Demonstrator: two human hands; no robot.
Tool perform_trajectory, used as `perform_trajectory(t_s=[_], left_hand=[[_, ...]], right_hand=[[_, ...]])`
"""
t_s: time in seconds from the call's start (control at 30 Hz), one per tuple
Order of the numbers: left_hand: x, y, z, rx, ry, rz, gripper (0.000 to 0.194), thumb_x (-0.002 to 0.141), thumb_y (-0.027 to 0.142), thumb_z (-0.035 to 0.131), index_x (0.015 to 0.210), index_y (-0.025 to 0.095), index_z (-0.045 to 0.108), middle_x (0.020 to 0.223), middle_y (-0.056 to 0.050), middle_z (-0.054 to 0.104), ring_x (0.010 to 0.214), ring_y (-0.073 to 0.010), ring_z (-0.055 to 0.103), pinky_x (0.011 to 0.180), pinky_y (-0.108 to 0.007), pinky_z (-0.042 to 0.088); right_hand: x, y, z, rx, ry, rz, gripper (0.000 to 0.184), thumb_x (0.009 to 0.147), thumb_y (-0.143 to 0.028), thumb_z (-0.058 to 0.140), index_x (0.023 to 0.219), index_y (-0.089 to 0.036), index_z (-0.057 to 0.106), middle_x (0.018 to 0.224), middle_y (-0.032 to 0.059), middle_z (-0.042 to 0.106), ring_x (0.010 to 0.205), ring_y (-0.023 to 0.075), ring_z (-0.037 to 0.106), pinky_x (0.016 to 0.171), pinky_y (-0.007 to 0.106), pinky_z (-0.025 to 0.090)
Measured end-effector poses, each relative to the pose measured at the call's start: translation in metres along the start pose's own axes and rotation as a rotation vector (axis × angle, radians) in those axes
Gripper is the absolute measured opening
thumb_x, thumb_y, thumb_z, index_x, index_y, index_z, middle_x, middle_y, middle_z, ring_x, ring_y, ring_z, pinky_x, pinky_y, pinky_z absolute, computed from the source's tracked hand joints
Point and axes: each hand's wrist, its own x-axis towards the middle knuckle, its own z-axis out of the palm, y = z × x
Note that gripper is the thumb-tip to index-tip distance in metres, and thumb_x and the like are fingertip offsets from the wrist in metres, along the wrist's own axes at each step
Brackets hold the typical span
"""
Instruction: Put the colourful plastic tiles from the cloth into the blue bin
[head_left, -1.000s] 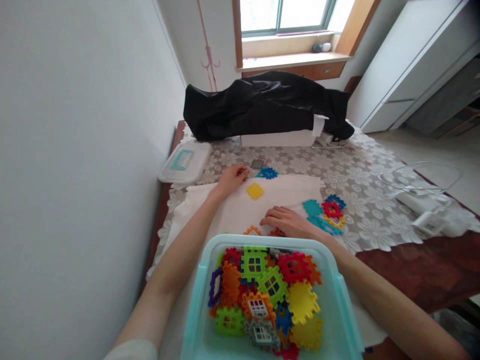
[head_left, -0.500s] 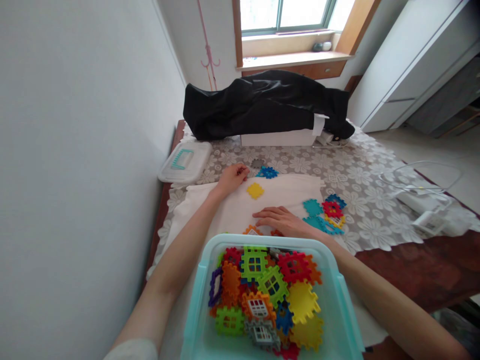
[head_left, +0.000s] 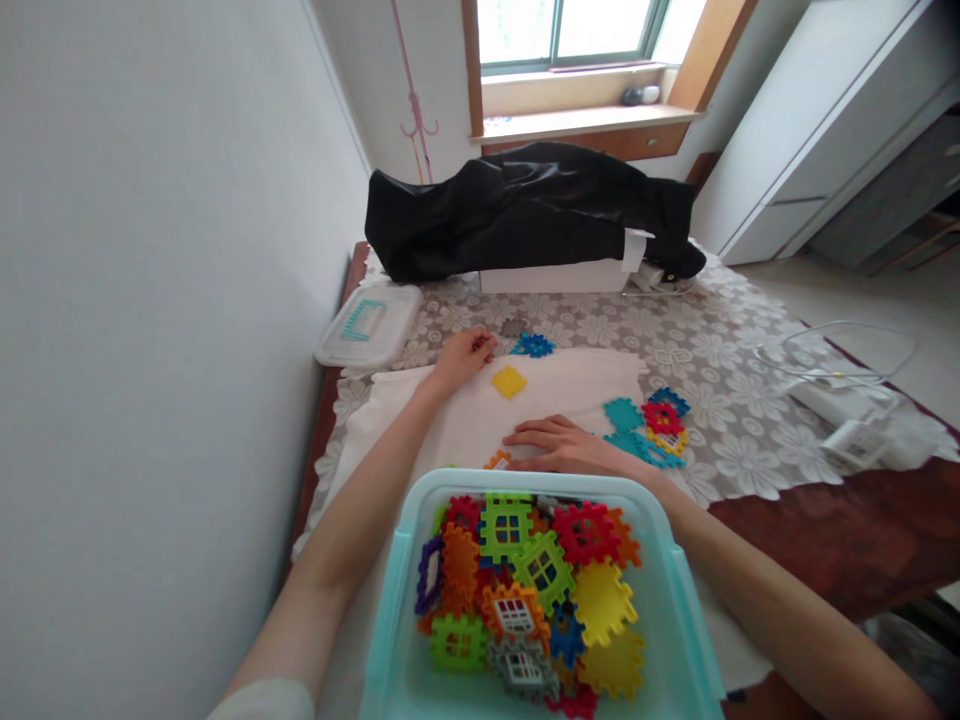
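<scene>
The left hand [head_left: 465, 362] lies on the far edge of a white cloth [head_left: 570, 385], its fingers [head_left: 489, 343] loosely curled beside a grey interlocking plastic block [head_left: 514, 327] and a blue one [head_left: 532, 345]; I cannot tell whether they touch or hold anything. The right hand [head_left: 559, 447] rests flat, its fingers [head_left: 521, 435] spread and empty, just beside a small orange block [head_left: 499, 460]. A yellow block [head_left: 509, 381] lies between the hands. A teal plastic bin [head_left: 525, 476] holds a heap of colourful blocks [head_left: 525, 590], and a teal, red and blue cluster of blocks [head_left: 645, 430] sits on the lace tablecloth [head_left: 727, 440]. The hands appear to be between pieces, with neither clearly lifting one; picking up a block would call for the fingers closing around its edges.
</scene>
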Motion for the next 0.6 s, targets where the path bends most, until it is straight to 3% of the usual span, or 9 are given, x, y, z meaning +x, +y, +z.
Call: perform_trajectory(t_s=[0.13, 0.4, 0.6], left_hand=[[0.000, 0.001, 0.000, 0.011, -0.001, -0.016, 0.030, 0.104, 0.045, 0.060, 0.102, 0.018, 0.072, 0.084, -0.007, 0.077, 0.073, -0.0179, 0.063, 0.063, -0.027, 0.041], [0.000, 0.001, 0.000, 0.011, 0.004, -0.009, 0.030, 0.105, 0.045, 0.061, 0.102, 0.017, 0.073, 0.083, -0.006, 0.076, 0.071, -0.0172, 0.062, 0.064, -0.027, 0.041], [-0.001, 0.002, 0.000, 0.007, -0.002, -0.015, 0.030, 0.106, 0.045, 0.061, 0.102, 0.017, 0.073, 0.083, -0.006, 0.076, 0.071, -0.0170, 0.062, 0.064, -0.026, 0.041]], right_hand=[[0.000, 0.002, 0.003, -0.003, 0.025, 0.001, 0.041, 0.117, -0.045, 0.061, 0.155, -0.038, 0.072, 0.169, 0.0066, 0.060, 0.164, 0.0299, 0.047, 0.134, 0.054, 0.038], [0.002, 0.009, 0.016, -0.042, 0.126, 0.001, 0.036, 0.114, -0.043, 0.065, 0.144, -0.027, 0.075, 0.162, 0.0091, 0.067, 0.158, 0.0262, 0.056, 0.130, 0.048, 0.046], [0.002, 0.010, 0.015, -0.093, 0.193, 0.010, 0.026, 0.112, -0.035, 0.069, 0.132, -0.021, 0.076, 0.156, 0.0115, 0.071, 0.153, 0.0283, 0.061, 0.126, 0.051, 0.052]])
